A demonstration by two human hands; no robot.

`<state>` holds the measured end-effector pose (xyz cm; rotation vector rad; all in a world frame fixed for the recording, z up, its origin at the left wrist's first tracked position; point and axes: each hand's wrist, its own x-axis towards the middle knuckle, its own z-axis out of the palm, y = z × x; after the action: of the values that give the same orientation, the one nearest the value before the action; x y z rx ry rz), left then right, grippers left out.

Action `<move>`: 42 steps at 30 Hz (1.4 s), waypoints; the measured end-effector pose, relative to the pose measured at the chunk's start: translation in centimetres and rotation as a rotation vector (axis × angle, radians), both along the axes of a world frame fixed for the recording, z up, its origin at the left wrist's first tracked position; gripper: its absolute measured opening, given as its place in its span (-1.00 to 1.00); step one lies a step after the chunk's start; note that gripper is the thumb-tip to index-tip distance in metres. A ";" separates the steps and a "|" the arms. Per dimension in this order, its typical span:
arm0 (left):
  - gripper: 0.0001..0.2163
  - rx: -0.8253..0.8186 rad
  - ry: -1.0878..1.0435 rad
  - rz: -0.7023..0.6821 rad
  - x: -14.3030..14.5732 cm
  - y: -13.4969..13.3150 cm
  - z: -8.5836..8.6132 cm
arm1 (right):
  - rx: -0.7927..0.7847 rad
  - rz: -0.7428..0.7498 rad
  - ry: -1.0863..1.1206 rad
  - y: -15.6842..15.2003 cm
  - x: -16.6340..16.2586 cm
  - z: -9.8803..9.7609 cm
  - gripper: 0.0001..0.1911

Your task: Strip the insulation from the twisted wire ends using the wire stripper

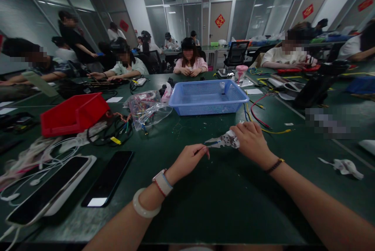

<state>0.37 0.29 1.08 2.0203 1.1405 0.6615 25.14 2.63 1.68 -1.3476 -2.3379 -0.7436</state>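
Note:
My right hand [249,139] is closed around the handles of a wire stripper [222,141]. Crumpled white material, perhaps tissue, shows around the handles under my fingers. The metal jaws point left and look slightly apart. My left hand [191,159] is in a pinch just below and left of the jaw tips; whatever its fingertips grip is too small to make out. Beyond both hands stands a blue mesh basket [208,109]. Yellow, red and blue wires [258,120] lie to its right, near my right hand.
On the left lie a black phone [108,178], a phone on a white case [49,190], white earphone cords and a red bin [74,116]. A clear bag of wires [149,108] sits beside the basket. Crumpled tissue [347,168] lies at right. Several people sit around the tables.

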 end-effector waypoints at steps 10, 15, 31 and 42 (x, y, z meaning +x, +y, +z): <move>-0.65 -0.028 0.013 -0.001 0.0 -0.2 0.2 | -0.001 0.144 0.032 1.2 0.5 -1.0 -0.73; -0.64 -0.055 -0.003 0.004 -0.1 0.0 0.2 | -0.074 0.118 0.053 1.1 0.3 -0.9 -0.74; -0.61 -0.348 -0.171 -0.064 0.2 -0.1 -0.3 | -0.027 0.151 0.082 1.4 0.9 -1.3 -0.61; -0.65 -0.642 -0.377 -0.238 0.1 -0.1 -1.0 | 0.112 0.122 0.095 0.7 1.4 -1.0 -0.54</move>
<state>0.48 0.17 0.03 1.3797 0.7447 0.4502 26.51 3.35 0.68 -1.1567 -2.2461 -0.7440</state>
